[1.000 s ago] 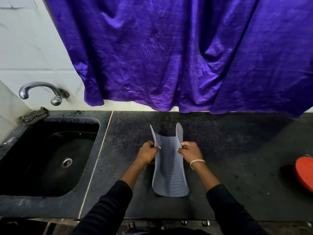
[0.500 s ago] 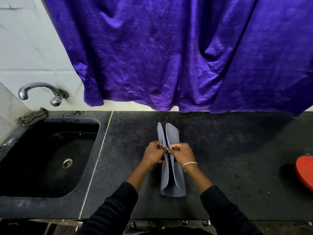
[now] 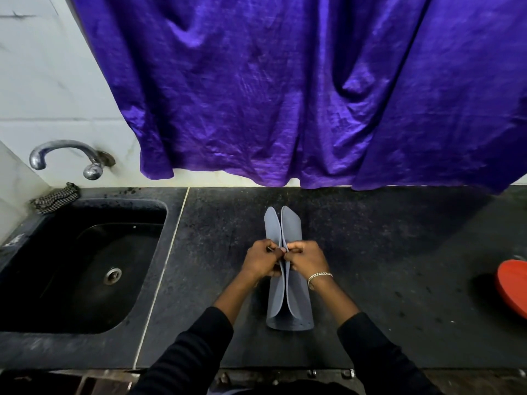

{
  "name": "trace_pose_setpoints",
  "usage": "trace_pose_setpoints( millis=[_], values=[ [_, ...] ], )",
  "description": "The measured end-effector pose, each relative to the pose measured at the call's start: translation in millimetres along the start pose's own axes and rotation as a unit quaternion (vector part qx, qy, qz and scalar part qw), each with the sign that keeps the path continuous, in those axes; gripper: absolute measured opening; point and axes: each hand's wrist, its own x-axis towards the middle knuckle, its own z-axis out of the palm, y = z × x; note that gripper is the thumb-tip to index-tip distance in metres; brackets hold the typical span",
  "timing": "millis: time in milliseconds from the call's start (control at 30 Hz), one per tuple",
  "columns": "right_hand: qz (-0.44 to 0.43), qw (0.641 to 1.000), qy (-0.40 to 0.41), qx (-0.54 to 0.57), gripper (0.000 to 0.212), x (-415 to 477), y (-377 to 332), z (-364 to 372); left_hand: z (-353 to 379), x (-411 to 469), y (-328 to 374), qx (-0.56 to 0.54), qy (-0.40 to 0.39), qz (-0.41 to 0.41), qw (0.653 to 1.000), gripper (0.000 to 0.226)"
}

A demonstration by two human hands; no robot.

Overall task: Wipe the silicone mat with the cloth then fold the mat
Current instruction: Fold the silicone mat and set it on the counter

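The black sleeves are reaching out over the near edge of the counter. A moment ago the person was holding the two long sides of the grey silicone mat wide apart, like an open trough. Now the sides are coming together in the middle. The mat is standing folded in two along its length, with the bend sitting on the counter. I am guessing the fold is nearly done and only the pressing flat is left.

The left hand and the right hand are meeting knuckle to knuckle at the top of the mat, about halfway along it. Each grip is closed on the mat, with fingers curling in and pinching one raised side against the other. A silver bracelet is sitting on the right wrist.

Farther off, the checked cloth is lying at the back corner of the sink, under the tap and well apart from the mat. A red thing is peeking in at the right edge. The purple curtain is hanging behind it all.
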Motion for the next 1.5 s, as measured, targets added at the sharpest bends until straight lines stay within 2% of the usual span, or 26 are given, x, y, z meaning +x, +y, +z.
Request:
trace_pose_setpoints(
  millis=[67,300,467,600,767,967,1167,1367,1500],
  values=[
    [0.005,1.0,0.002,0.002,0.041,1,2,0,0,0,0,-0.004,-0.005,0.0,1.0,0.019],
    [0.003,1.0,-0.001,0.008,0.028,-3,0,0,0,-2,-1,-0.004,-0.013,0.005,1.0,0.02],
    [0.007,1.0,-0.002,0.004,0.034,-5,-1,0,-1,-4,-1,-0.014,-0.024,0.004,1.0,0.023],
    [0.015,1.0,-0.003,0.014,0.025,-7,-2,0,-2,-4,-1,-0.033,-0.035,-0.006,0.999,0.02],
    [0.014,0.999,-0.03,0.014,0.022,-10,-5,-1,-3,-3,-3,-0.041,-0.043,-0.011,0.998,0.017],
    [0.0,1.0,-0.026,-0.01,0.025,-11,-4,-2,-2,-2,-6,-0.075,-0.06,-0.021,0.995,0.019],
    [0.012,0.999,-0.037,0.011,0.037,-10,-1,-2,-2,0,-7,-0.073,-0.055,-0.022,0.996,0.018],
    [0.0,0.999,-0.049,0.001,0.037,-11,2,-1,-1,1,-6,-0.088,-0.055,-0.03,0.994,0.025],
    [0.01,0.999,-0.04,0.02,0.047,-10,5,1,-1,1,-5,-0.104,-0.05,-0.046,0.992,0.022]
  ],
)
